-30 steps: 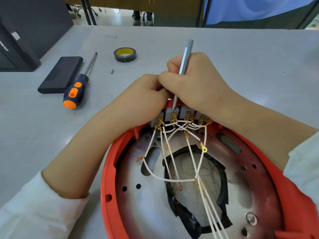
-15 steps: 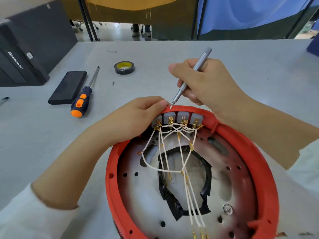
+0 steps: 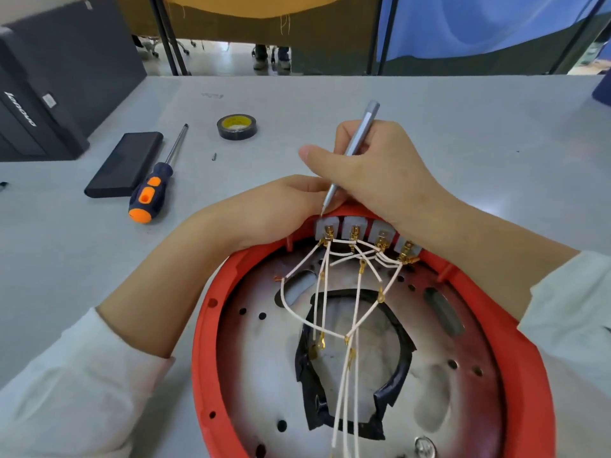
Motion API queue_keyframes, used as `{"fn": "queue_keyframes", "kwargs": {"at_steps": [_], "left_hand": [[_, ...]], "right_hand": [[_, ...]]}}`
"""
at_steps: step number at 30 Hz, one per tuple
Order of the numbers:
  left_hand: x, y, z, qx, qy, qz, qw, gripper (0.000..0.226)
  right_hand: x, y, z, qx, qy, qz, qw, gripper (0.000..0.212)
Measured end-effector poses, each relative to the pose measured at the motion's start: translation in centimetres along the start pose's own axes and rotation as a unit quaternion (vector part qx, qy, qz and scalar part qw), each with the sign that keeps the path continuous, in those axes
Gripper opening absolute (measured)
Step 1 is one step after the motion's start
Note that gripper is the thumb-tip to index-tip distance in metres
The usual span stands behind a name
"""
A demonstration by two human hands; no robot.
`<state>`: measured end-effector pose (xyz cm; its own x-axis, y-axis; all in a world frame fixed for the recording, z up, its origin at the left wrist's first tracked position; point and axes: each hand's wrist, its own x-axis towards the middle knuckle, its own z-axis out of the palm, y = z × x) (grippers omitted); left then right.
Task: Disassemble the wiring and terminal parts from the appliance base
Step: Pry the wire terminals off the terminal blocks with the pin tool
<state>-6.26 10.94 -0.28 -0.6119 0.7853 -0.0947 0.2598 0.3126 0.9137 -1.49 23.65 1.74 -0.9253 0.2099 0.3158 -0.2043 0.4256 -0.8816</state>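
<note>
A pale grey bench fills the view. Beyond its far edge hang a blue curtain and mustard-yellow cloth between dark upright poles, above a light floor in soft, even light.

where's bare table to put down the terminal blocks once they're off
Bare grey table lies right of the right hand, back to the far edge. A smaller patch sits between the round red appliance base and the orange-and-navy screwdriver. Far left is crowded: black flat case, black-and-yellow tape roll, a small loose screw.
</note>
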Motion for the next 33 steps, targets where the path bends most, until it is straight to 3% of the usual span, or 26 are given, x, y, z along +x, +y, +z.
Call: {"fn": "queue_keyframes", "kwargs": {"at_steps": [6,10,19,27,33], "left_hand": [[-0.06,-0.17,0.06,-0.027,0.034,0.036,0.998,0.036],[-0.12,-0.44,-0.15,0.02,0.054,0.045,0.997,0.046],[-0.34,-0.25,-0.24,0.082,0.065,0.034,0.994,0.046],[-0.16,-0.47,-0.25,0.089,0.067,0.021,0.993,0.028],[-0.21,-0.3,-0.23,0.086,0.056,0.034,0.994,0.043]], "right_hand": [[-0.15,0.6,-0.22,-0.049,0.003,-0.064,0.997,0.039],[0.01,0.67,0.0,-0.083,-0.005,-0.064,0.995,0.039],[-0.15,0.47,-0.07,-0.106,-0.014,-0.079,0.991,0.039],[-0.08,0.35,0.25,-0.111,-0.01,-0.075,0.991,0.039],[-0.06,0.27,0.28,-0.103,-0.011,-0.082,0.991,0.04]]}}
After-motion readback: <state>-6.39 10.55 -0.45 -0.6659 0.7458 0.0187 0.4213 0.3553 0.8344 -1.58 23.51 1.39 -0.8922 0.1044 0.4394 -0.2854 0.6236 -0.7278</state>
